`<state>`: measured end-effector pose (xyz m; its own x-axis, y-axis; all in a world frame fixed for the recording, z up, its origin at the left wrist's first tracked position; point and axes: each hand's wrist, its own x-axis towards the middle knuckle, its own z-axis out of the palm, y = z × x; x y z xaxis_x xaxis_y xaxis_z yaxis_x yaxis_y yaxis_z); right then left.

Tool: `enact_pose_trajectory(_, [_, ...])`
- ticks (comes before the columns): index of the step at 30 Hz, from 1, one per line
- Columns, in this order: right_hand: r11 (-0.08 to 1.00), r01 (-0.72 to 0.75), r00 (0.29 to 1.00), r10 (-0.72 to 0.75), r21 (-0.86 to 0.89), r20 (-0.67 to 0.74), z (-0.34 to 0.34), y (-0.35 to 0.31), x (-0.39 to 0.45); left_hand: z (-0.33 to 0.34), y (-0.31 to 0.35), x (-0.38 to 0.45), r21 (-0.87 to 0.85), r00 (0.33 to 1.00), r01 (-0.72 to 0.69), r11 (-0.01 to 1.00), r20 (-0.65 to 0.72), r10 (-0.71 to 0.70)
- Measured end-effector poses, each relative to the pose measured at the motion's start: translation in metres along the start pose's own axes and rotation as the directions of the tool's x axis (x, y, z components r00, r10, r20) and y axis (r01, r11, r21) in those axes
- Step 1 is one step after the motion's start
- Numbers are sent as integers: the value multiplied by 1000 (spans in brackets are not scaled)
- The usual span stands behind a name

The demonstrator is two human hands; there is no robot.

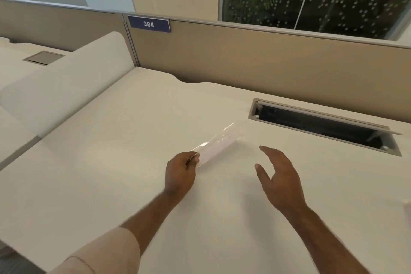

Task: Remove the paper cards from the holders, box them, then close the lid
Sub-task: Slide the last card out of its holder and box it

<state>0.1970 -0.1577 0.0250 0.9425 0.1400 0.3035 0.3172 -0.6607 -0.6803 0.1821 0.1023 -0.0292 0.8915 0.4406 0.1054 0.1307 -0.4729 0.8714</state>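
Note:
My left hand (pixel 180 176) pinches the near end of a clear plastic card holder (pixel 219 143), which slants up and away to the right just above the white desk (pixel 111 151). The holder looks see-through and blurred; I cannot tell whether a paper card sits inside it. My right hand (pixel 278 176) hovers to the right of the holder, fingers spread and palm turned left, touching nothing. No box or lid shows in this view.
An open cable hatch (pixel 324 125) is cut into the desk at the back right. A beige partition (pixel 266 62) with a blue sign reading 384 (pixel 149 24) runs along the far edge. A white divider (pixel 66 78) bounds the left side. A small white object (pixel 408 208) peeks in at the right edge.

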Motion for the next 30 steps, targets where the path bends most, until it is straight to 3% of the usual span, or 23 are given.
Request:
enact_pose_trajectory(5, [998, -61, 995, 64, 32, -79, -14, -14, 0, -13, 14, -23, 103, 969, -244, 964, 50, 240])
enact_pose_trajectory(12, [988, -142, 990, 143, -68, 7, -29, -8, -19, -24, 32, -52, 155, 894, -445, 882, 140, 426])
enact_pose_trajectory(18, [973, -14, 999, 5, -230, -43, -49, -5, -47, -29, 38, -65, 131, 862, -499, 856, 172, 477])
enact_pose_trajectory(23, [949, 68, 990, -102, -309, -95, -63, -8, -63, -23, 45, -76, 42, 883, -454, 890, 151, 444])
enact_pose_trajectory(27, [954, 25, 991, -63, -298, -116, -72, -4, -72, -20, 50, -81, -33, 902, -391, 920, 186, 390])
enact_pose_trajectory(30, [979, -124, 992, 119, -160, -42, -80, -2, -75, -21, 50, -83, -32, 861, -432, 901, 283, 422])
